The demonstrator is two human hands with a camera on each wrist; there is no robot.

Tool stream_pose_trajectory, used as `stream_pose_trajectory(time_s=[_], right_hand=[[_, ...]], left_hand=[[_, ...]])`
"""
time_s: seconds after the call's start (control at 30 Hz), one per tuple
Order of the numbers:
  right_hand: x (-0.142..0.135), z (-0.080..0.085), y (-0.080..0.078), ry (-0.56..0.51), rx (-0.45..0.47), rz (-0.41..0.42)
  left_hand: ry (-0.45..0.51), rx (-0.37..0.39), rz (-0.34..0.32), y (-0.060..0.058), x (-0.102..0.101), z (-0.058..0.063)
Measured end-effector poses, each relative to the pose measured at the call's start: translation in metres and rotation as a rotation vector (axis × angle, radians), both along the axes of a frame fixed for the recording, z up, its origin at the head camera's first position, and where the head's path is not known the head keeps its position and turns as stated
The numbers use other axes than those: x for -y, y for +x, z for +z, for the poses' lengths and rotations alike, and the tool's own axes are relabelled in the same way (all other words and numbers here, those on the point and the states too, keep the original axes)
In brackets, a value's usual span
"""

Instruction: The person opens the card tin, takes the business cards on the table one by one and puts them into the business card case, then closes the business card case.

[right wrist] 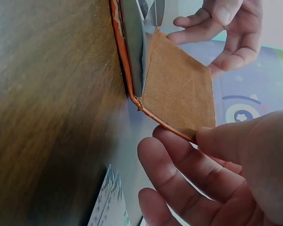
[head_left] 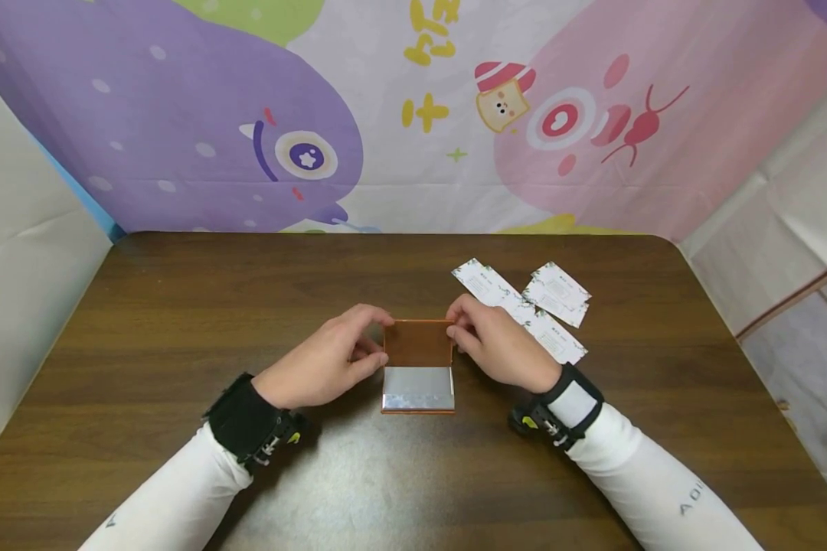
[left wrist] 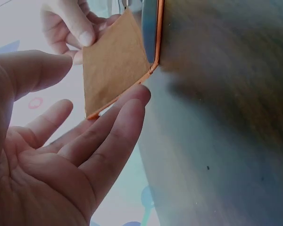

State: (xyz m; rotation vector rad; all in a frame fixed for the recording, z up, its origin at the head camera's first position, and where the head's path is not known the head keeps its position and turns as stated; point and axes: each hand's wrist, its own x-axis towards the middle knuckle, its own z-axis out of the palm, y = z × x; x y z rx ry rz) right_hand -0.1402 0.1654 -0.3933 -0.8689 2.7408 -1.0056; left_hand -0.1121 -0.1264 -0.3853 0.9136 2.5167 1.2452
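Brown case [head_left: 418, 383]: open on the table [head_left: 131, 367] between hands, lid [head_left: 418, 343] raised.
Left hand [head_left: 327, 358]: loosely spread, fingers against lid's left edge.
Right hand [head_left: 501, 343]: thumb and finger pinch lid's right edge.
White cards [head_left: 557, 291]: far right.

Matt leather-look lid [right wrist: 181, 89], shiny metal tray [head_left: 418, 383]

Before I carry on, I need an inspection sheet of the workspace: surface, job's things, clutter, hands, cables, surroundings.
Surface: brown wood-grain table.
Job's things: case, open, its base on the table, lid raised.
Clutter: loose printed cards near the right hand, some overlapping.
Hands: left hand has fingers at the lid's left edge; right hand pinches its right edge.
Cables: nothing seen.
Surroundings: cartoon-print backdrop beyond the table.
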Motion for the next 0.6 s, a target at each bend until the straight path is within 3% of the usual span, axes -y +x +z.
stream_pose_trajectory(time_s=[0.17, 0.43, 0.6], right_hand=[[0.002, -0.002, -0.003, 0.005, 0.018, -0.02], [0.003, -0.006, -0.005, 0.011, 0.021, -0.037], [0.004, -0.007, -0.007, 0.029, 0.011, -0.052]], left_hand=[[-0.028, -0.04, -0.004, 0.003, 0.001, -0.002], [-0.254, -0.307, -0.042, 0.007, 0.003, -0.008], [-0.306, -0.378, -0.055, 0.01, 0.004, -0.011]])
